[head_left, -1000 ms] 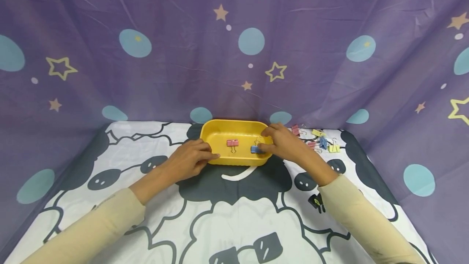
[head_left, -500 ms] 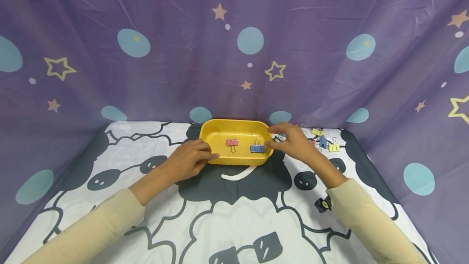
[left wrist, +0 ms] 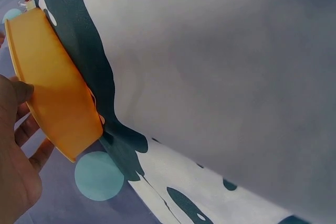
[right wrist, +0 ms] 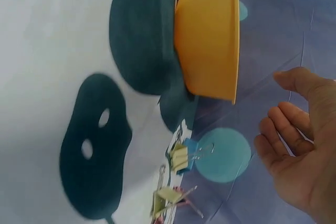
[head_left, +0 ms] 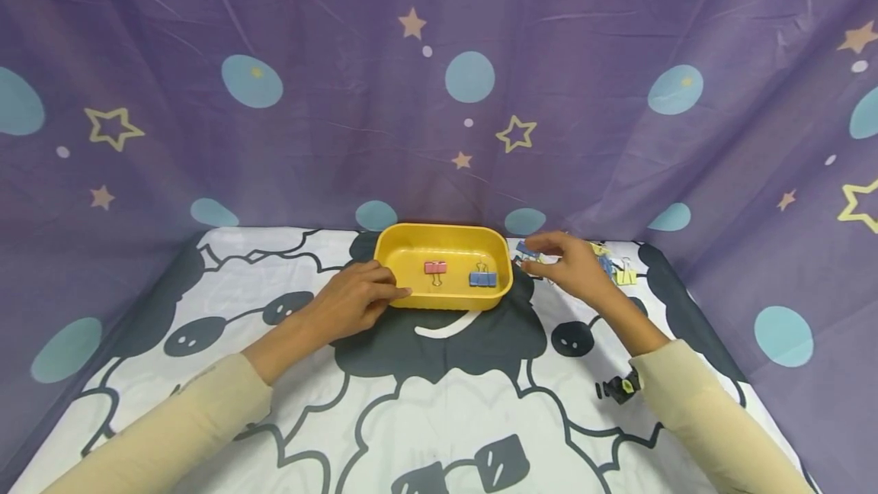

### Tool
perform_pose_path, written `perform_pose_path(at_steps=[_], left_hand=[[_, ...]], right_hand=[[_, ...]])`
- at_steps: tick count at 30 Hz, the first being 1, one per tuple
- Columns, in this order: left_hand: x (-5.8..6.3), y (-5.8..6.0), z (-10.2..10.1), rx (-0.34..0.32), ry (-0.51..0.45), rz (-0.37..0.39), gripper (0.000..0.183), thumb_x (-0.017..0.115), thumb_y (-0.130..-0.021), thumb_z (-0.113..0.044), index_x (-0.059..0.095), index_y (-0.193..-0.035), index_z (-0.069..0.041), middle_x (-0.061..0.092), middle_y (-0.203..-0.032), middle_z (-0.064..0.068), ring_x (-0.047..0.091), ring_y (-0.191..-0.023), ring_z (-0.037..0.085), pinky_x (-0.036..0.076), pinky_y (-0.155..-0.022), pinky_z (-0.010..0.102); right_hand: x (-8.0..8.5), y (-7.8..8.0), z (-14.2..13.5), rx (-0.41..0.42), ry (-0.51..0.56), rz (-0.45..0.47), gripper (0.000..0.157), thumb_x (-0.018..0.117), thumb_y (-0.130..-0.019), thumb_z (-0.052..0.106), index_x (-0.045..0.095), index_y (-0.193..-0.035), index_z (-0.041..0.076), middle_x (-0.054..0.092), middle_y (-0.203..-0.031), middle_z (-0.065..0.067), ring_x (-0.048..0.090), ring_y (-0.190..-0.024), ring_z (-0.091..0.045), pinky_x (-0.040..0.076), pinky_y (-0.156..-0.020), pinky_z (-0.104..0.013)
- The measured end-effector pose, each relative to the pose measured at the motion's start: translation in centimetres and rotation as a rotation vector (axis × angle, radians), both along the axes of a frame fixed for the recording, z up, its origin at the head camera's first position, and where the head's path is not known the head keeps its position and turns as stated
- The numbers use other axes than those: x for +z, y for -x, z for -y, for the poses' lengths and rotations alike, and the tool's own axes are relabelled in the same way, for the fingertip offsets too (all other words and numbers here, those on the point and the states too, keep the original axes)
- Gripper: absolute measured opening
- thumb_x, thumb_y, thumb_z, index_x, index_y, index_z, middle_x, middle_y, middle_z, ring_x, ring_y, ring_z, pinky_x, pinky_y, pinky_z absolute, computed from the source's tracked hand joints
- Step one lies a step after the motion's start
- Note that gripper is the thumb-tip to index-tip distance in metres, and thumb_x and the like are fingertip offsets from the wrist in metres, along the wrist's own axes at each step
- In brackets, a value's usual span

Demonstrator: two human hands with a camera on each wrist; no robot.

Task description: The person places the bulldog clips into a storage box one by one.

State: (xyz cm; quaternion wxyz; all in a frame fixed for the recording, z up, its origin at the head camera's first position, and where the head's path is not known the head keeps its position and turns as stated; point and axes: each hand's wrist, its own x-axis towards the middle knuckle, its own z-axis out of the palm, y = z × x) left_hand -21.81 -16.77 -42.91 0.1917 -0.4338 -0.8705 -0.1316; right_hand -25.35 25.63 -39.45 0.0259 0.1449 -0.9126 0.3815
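A yellow plastic tray (head_left: 446, 301) stands against the curtain. Inside it lie a pink binder clip (head_left: 435, 267) on the left and a blue binder clip (head_left: 483, 279) on the right. My left hand (head_left: 360, 296) grips the tray's left end, the thumb on the near rim; the left wrist view shows the thumb against the yellow wall and fingers round the end. My right hand (head_left: 565, 265) is just right of the tray, fingers loosely bent, nothing between them in the right wrist view. Another blue binder clip (head_left: 527, 249) lies beside its fingertips.
To the right of the right hand lie a yellow binder clip (head_left: 626, 277) and a blue binder clip (head_left: 606, 264), partly hidden by that hand. A purple curtain (head_left: 439, 174) rises behind the table. A patterned black-and-white cloth (head_left: 480, 402) covers the tabletop.
My right hand has let go of the blue binder clip in the tray and moved right, out past the rim. The left hand and the tray have stayed put.
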Motion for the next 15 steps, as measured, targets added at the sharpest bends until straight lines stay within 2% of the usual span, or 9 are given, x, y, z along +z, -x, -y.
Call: perform_pose_path(at_steps=[8,15], left_hand=[[0.1,-0.1,0.1,-0.001,0.000,-0.005,0.036,0.084,-0.093,0.000,0.089,-0.124,-0.018,0.079,-0.104,0.000,0.064,-0.095,0.022,0.058,-0.088,0.040],[0.0,-0.1,0.1,-0.002,-0.007,0.000,0.034,0.084,-0.094,-0.001,0.089,-0.124,-0.018,0.079,-0.104,0.000,0.063,-0.095,0.022,0.057,-0.088,0.040]], right_hand=[[-0.6,-0.2,-2.0,-0.081,-0.061,-0.024,0.050,0.087,-0.098,0.022,0.075,-0.141,-0.001,0.078,-0.138,-0.024,0.075,-0.129,-0.048,0.063,-0.107,-0.061],[-1.1,-0.8,-3.2,-0.172,-0.068,0.026,0.046,0.088,-0.097,0.022,0.078,-0.136,-0.001,0.079,-0.135,-0.026,0.076,-0.124,-0.045,0.062,-0.106,-0.059]])
